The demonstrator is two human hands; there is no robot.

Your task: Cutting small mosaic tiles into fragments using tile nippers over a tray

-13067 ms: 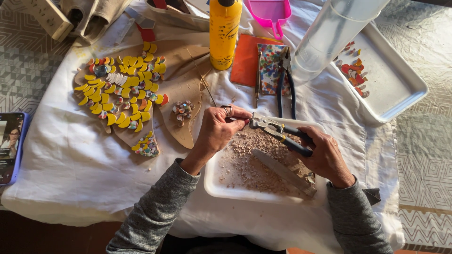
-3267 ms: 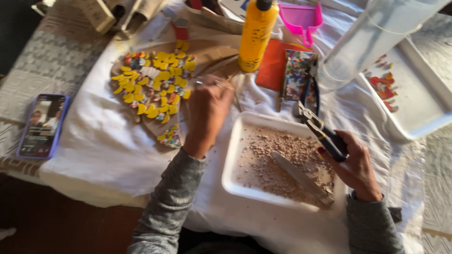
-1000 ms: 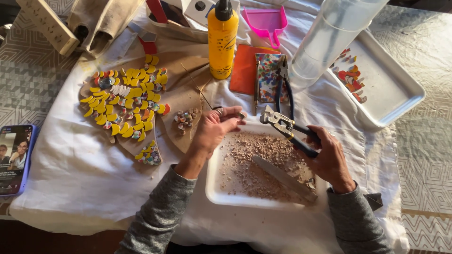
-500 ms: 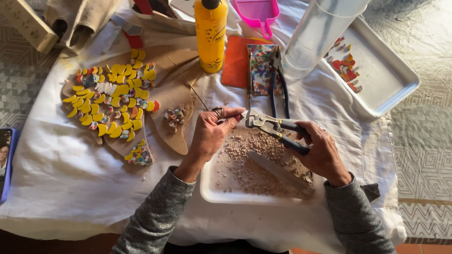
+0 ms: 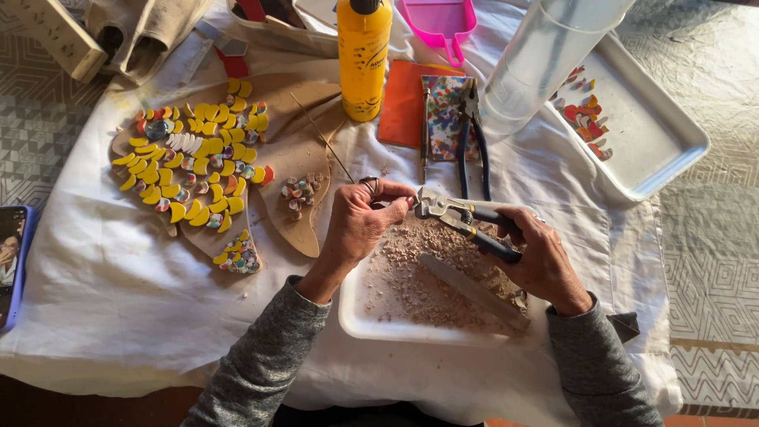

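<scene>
Both arms come in from about 6 o'clock wearing the same heathered grey knit top, kind of a soft marled sweater fabric with long sleeves. The cuffs stop right at the wrists, so the left hand (image 5: 360,225) and right hand (image 5: 538,257) are bare, no gloves. Only jewellery I can spot is a chunky silver ring (image 5: 369,184) up at the 12 o'clock end of the left hand.
</scene>
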